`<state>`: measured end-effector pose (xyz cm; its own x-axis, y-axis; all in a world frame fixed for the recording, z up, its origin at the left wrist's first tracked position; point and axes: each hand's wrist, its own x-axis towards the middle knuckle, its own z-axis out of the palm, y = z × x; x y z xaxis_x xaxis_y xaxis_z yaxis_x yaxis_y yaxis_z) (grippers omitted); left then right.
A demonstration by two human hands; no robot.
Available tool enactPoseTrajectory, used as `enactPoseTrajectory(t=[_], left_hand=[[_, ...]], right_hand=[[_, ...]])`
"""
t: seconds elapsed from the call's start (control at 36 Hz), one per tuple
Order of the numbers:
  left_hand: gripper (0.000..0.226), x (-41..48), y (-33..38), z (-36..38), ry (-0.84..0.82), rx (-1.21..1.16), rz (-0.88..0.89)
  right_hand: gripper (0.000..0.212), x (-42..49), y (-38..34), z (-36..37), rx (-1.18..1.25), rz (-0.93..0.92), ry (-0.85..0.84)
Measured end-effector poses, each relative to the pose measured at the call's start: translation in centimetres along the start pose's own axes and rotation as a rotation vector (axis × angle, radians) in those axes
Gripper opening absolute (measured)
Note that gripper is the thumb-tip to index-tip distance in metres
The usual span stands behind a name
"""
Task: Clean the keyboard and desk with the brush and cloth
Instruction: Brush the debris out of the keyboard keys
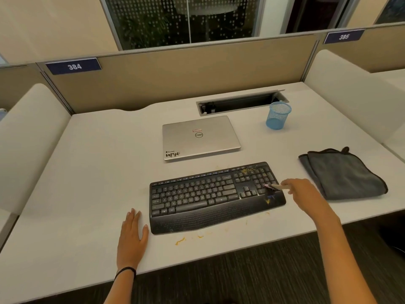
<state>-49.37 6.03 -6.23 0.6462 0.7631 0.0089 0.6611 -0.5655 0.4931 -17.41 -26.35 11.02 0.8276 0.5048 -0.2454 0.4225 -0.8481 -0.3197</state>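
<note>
Pinching the brush (pixel 273 186), right-hand fingers (pixel 287 185) hold it on keyboard (pixel 210 194).

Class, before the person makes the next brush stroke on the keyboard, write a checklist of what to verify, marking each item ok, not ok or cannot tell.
1. Brush held by the right hand: ok.
2. Brush tip touching the keyboard: cannot tell.
3. Left hand flat on the desk, off the keys: ok.
4. Crumbs gone from the keyboard's right end: not ok.
5. Cloth lying ready right of the keyboard: ok.
</note>
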Motion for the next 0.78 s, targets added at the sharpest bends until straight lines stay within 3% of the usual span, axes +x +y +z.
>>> enactPoseTrajectory(t=[0.17,0.33,0.47,0.58,0.78], left_hand=[[0.057,-0.1,0.0,0.1,0.004,-0.005,-0.001],[0.058,0.0,0.0,0.0,0.002,-0.008,-0.005],[0.058,0.0,-0.1,0.0,-0.004,-0.009,-0.006],[0.058,0.0,0.0,0.1,-0.006,-0.014,-0.002],[0.058,0.0,-0.2,0.1,-0.005,-0.013,0.002]], right_hand=[[0.039,-0.5,0.3,-1.0,-0.018,0.021,-0.053],[0.044,-0.2,0.4,-0.7,0.082,-0.027,0.114],[0.042,0.1,-0.8,-0.4,0.059,0.04,-0.116],[0.038,0.1,-0.4,-0.6,0.087,0.021,-0.06],[0.044,1.4,-1.1,-0.7,-0.001,0.056,-0.123]])
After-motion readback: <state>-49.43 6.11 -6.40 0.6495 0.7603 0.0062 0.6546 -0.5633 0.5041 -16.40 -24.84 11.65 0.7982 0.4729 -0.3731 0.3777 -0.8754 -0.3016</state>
